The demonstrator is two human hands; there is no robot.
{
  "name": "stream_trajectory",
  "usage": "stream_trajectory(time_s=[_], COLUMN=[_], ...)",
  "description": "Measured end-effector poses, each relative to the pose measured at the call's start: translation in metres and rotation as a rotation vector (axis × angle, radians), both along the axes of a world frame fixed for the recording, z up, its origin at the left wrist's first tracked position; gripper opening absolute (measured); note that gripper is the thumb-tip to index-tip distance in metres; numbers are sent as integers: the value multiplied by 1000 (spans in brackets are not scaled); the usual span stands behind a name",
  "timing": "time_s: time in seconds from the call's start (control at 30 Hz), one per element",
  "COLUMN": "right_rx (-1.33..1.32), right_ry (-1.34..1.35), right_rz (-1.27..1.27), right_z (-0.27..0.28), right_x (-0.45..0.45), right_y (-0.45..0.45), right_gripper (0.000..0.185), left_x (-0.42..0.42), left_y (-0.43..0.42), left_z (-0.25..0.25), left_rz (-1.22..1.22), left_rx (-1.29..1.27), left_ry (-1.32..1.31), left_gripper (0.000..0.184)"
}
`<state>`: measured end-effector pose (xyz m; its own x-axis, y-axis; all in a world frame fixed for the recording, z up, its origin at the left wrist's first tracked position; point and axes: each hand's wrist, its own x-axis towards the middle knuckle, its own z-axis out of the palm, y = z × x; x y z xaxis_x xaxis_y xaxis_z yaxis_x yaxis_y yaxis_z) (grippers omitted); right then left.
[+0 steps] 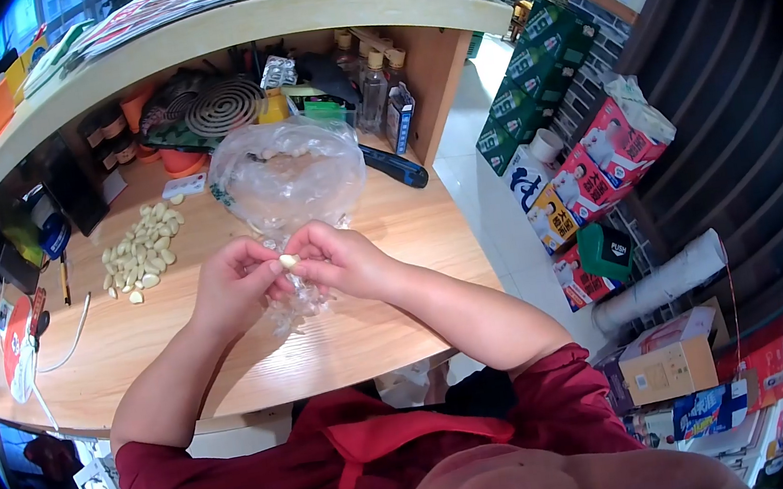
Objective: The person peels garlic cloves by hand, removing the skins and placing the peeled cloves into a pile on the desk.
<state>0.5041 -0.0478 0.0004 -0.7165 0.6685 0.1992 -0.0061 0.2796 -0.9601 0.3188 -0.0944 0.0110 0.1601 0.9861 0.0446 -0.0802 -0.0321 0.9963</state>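
Garlic clove (289, 261) in pinch, left hand (237, 278) plus right hand (347, 262). Looks done: clove heap (140, 251) left of grip. Can't tell remainder in plastic bag (307, 191) beyond.

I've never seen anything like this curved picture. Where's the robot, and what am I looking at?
There's no robot here, just a person working with two bare hands. The only picture comes from a camera worn on the person's head, looking forward and down, so their own arms and dark red sleeves show near the bottom. The view looks bent, probably because of a very wide lens.

The left hand and right hand meet over a wooden desk. At their fingertips is one small pale piece, which looks like a garlic clove.

On the desk, to the left, lies a pile of similar cloves. Just beyond the hands sits a clear plastic bag.
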Motion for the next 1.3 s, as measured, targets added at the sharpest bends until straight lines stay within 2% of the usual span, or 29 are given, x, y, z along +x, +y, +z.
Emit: stream_trajectory(time_s=[0.4, 0.7, 0.9, 1.2, 1.3], right_rx=[91, -27, 81, -13, -16], right_ry=[-110, -29, -164, -69, -52], right_rz=[-36, -66, -24, -37, -21], right_z=[2, 0, 1, -10, -8], right_x=[-2, 0, 0, -3, -4], right_y=[-3, 1, -3, 1, -1], right_gripper=[18, 20, 21, 19, 17], left_x=[2, 1, 4, 2, 0], left_y=[-1, -1, -5, 0, 0], left_z=[-3, -2, 6, -5, -5], left_rz=[26, -1, 6, -44, -38], left_rx=[12, 53, 72, 69, 60], left_ry=[10, 5, 103, -107, -69], left_gripper=[2, 4, 11, 10, 10])
